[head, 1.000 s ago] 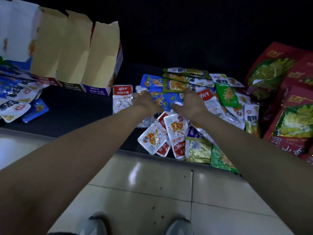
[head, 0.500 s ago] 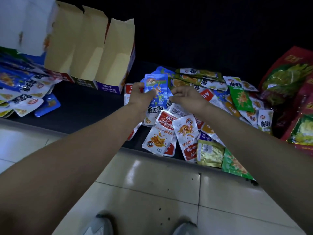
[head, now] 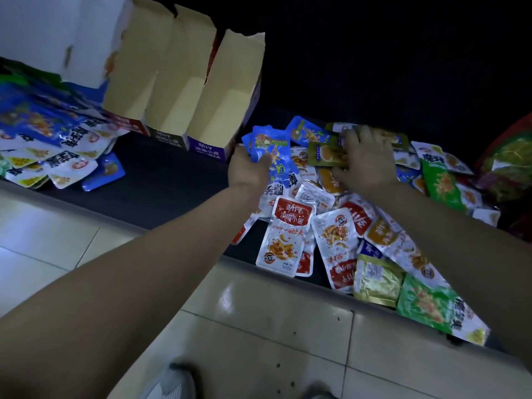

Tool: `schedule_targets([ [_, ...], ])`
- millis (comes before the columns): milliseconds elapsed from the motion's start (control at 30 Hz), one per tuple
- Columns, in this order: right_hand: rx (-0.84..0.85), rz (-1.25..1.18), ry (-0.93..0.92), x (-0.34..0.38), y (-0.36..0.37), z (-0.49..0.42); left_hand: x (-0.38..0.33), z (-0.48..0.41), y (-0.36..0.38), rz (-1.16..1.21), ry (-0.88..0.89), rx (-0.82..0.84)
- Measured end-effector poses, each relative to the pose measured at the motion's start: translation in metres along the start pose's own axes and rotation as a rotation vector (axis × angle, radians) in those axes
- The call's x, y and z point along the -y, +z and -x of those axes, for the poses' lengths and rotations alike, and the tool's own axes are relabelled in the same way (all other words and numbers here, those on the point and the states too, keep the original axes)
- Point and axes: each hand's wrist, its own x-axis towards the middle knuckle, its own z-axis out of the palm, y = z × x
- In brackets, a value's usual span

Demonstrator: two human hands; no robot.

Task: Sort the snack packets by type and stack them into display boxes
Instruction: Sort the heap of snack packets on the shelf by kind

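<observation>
A heap of mixed snack packets (head: 339, 234), red-white, blue, green and olive, lies on a dark shelf. My left hand (head: 249, 168) grips a bunch of blue packets (head: 273, 151) at the heap's left edge, held upright. My right hand (head: 367, 159) reaches into the back of the heap with fingers bent over an olive-green packet (head: 325, 154); whether it grips the packet is unclear. Three open display boxes (head: 184, 96) with tan insides stand to the left, just beside my left hand.
A second pile of blue and white packets (head: 51, 145) lies at the far left under a white box (head: 54, 38). Large red and green bags (head: 509, 159) stand at the right. The shelf's front edge (head: 288, 280) borders a tiled floor; my shoes (head: 172, 384) show below.
My left hand has gathered the blue packets and lifted them upright toward the boxes. My right hand has moved right and back onto the olive-green packet. The camera has shifted closer.
</observation>
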Motion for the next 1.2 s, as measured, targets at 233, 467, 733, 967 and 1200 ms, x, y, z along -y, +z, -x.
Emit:
schedule_targets([
  [233,-0.134,0.036,-0.036,0.007,-0.006,-0.011,0.003,-0.002,0.008,0.038,-0.142,0.041],
  [467,-0.209,-0.399,-0.401,0.033,-0.014,0.018,-0.004,0.004,0.016,0.205,-0.267,0.047],
  [733,0.001,-0.697,-0.257,0.023,-0.008,0.013,-0.006,0.013,0.021,0.181,-0.119,0.186],
  [967,0.194,-0.084,0.200,-0.033,-0.003,-0.012,-0.005,0.008,0.023,0.120,-0.084,0.094],
  [1200,-0.116,0.080,-0.030,-0.032,-0.003,-0.010,-0.005,0.007,0.025,0.113,-0.068,0.094],
])
